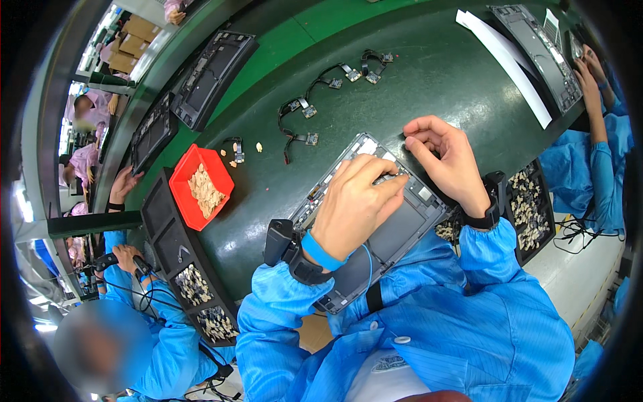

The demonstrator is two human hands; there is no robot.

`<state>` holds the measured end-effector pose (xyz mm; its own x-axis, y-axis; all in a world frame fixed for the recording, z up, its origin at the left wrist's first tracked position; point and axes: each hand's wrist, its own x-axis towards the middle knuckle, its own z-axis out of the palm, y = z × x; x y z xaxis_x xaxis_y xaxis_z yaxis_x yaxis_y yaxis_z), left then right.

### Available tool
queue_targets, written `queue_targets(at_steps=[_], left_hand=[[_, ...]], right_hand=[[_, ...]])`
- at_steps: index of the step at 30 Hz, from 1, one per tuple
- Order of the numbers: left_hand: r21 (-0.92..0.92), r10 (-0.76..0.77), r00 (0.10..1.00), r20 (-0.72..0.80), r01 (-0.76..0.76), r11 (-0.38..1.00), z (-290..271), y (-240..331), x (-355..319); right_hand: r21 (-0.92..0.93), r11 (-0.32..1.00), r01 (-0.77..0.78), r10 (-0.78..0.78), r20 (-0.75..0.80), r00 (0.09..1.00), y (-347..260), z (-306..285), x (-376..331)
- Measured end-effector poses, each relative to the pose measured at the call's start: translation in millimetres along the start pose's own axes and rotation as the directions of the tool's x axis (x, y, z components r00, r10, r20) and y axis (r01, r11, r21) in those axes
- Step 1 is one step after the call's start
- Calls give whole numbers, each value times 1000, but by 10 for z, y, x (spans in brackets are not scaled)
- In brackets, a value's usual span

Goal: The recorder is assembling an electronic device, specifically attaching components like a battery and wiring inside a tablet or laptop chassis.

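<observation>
So the left hand (351, 201) lies flat on an open grey tablet chassis (375, 221) at the near edge of the green counter (429, 80), fingers pressing something small I can't make out. The right hand (445, 157) curls at the chassis's far corner, its grip loosely bent and holding nothing visible. Left sits a red tray (182, 184) of tan bits. Farther out, black cable parts (315, 100) lie scattered.
</observation>
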<state>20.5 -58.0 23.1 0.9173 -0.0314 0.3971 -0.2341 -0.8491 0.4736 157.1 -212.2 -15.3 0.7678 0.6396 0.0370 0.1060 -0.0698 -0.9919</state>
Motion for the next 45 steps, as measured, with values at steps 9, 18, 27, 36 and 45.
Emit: queue_targets(at_steps=[9,18,27,36,45], left_hand=[[3,-22,1000,-1,22,1000,35,12,43],[287,-156,984,81,127,949,75,390,-163],[306,-232,971,55,205,930,298,692,-663],[42,-124,989,-84,128,991,142,641,-637],[182,-98,989,-114,118,976,142,577,-603]], right_hand=[[-46,999,1,-1,4,1000,2,-55,33],[-71,998,-3,2,-9,1000,63,-50,-6],[-546,770,330,-234,239,942,-201,110,-280],[-24,987,-160,161,250,955,-627,114,-381],[157,951,-267,232,210,950,-373,-31,-498]])
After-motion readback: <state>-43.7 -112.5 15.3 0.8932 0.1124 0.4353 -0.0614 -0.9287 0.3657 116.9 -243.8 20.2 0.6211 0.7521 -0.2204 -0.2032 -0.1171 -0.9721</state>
